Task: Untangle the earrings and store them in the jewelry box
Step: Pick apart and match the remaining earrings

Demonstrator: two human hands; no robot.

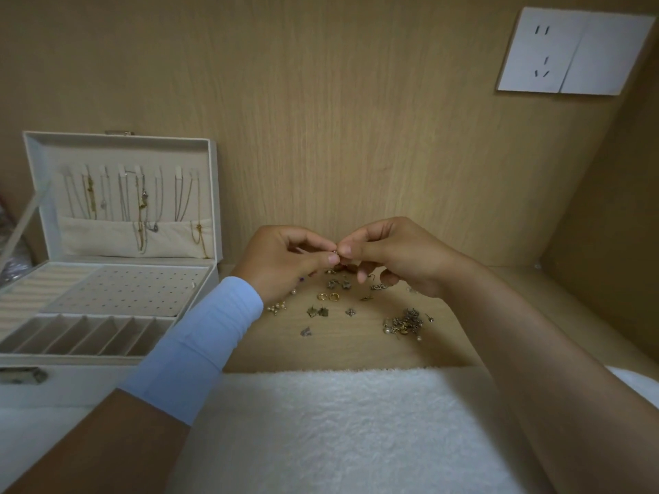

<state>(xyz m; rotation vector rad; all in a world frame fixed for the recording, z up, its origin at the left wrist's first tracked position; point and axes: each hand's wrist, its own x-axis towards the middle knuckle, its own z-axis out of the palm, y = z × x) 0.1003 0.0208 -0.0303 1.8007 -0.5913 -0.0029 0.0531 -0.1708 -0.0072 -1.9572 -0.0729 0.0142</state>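
Centre frame, above the desk: left hand and right hand are meeting fingertip to fingertip. Both are curling tight, with thumb and forefinger of each pinching one small earring between them. Remaining fingers are folding in under the palms. Piece is too small to tell its type. Hands are hovering off the surface, not resting on it.

Directly below the hands, loose earrings are lying scattered on the wood: gold hoops side by side, several dark studs, a few pearl pieces by the left wrist. Tangled clump is sitting to the right, just beside the right forearm and apart from the loose ones. Hands are blocking the far edge of the scatter.

Jewelry box is standing open at left, well apart from the pile. Lid is standing upright with necklaces hanging inside. Tray is showing a perforated stud panel, ring rolls to its left, and divided slots along the near side.

Light blue sleeve is covering the left forearm and overlapping the box's near right corner. White towel is lying along the near edge under both arms. Wall socket is sitting far right on the back panel.
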